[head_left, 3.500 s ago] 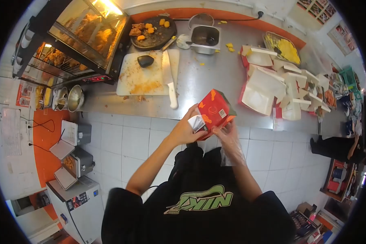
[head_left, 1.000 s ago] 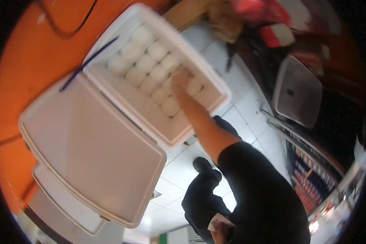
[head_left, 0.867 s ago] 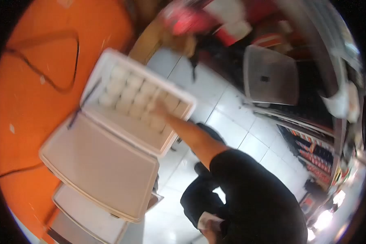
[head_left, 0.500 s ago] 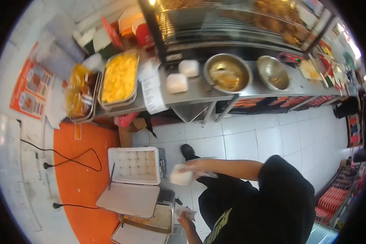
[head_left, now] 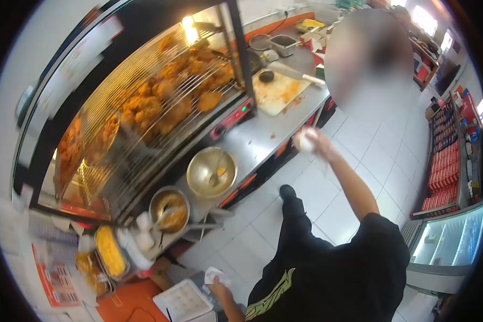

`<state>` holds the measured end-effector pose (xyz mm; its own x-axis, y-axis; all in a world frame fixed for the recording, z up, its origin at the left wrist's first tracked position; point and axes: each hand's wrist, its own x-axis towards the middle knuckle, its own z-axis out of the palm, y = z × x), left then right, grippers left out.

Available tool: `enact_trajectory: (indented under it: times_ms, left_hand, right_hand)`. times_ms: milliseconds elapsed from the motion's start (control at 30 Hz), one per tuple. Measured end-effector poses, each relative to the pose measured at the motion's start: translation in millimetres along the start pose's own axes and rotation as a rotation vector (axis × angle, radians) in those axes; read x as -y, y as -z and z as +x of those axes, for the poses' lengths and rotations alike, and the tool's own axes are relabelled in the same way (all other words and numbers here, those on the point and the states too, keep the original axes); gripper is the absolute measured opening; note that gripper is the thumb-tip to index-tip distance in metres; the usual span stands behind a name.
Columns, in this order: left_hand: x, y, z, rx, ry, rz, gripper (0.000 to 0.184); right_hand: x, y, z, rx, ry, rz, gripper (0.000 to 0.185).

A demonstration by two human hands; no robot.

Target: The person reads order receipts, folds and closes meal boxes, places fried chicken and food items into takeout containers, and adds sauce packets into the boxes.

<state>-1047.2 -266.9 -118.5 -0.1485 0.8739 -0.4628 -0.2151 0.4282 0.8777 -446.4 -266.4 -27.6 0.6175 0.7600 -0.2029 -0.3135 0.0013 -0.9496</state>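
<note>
My right hand (head_left: 321, 144) is stretched out over the floor beyond the counter's front edge, its fingers closed round a white rounded packet (head_left: 307, 140). Low in the view, my left hand (head_left: 218, 287) grips a small white paper (head_left: 214, 276). Beside that hand stands an open white cooler box (head_left: 183, 301) with rows of round white packets in it. On the steel counter (head_left: 263, 140) sit two metal bowls, one with a ladle (head_left: 213, 179) and one with yellowish contents (head_left: 172, 216). More white packets (head_left: 145, 229) lie near the second bowl.
A lit glass cabinet of fried chicken (head_left: 161, 102) fills the upper left. A cutting board (head_left: 279, 91) with a knife (head_left: 312, 79) lies on the counter. A blurred area hides the upper right. Red boxes line a shelf (head_left: 444, 172) above a glass-front fridge (head_left: 450, 241).
The view has turned from the cooler toward the cabinet and counter. My right hand has left the cooler with a white packet and moved out beside the counter. The red box held earlier is gone from my hands.
</note>
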Motion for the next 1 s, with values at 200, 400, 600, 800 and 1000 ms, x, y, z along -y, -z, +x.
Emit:
enact_trajectory:
  times_ms: [200, 400, 600, 800, 1000]
  left_hand:
    - [-32.3, -156.3, 42.5, -0.005, -0.054, 0.077, 0.043]
    - [-124.2, -288.5, 48.1, -0.209, -0.105, 0.052, 0.039]
    - [-187.2, -400.4, 43.2, -0.019, -0.070, 0.033, 0.043]
    - [-157.0, -433.9, 69.4, 0.307, 0.158, 0.108, 0.040]
    - [-121.7, -550.8, 76.5, 0.863, 0.346, 0.049, 0.042]
  right_hand:
    - [140.3, 220.2, 294.6, -0.508, 0.834, -0.710, 0.047]
    - [190.9, 341.1, 441.8, -0.201, 0.579, -1.450, 0.053]
    - [87.6, 351.7, 471.0, -0.030, 0.283, -1.789, 0.055]
    - [108.6, 280.7, 414.4, -1.046, 1.064, -1.454, 0.022]
    - [57.3, 100.1, 197.0, -0.504, 0.202, -0.671, 0.029]
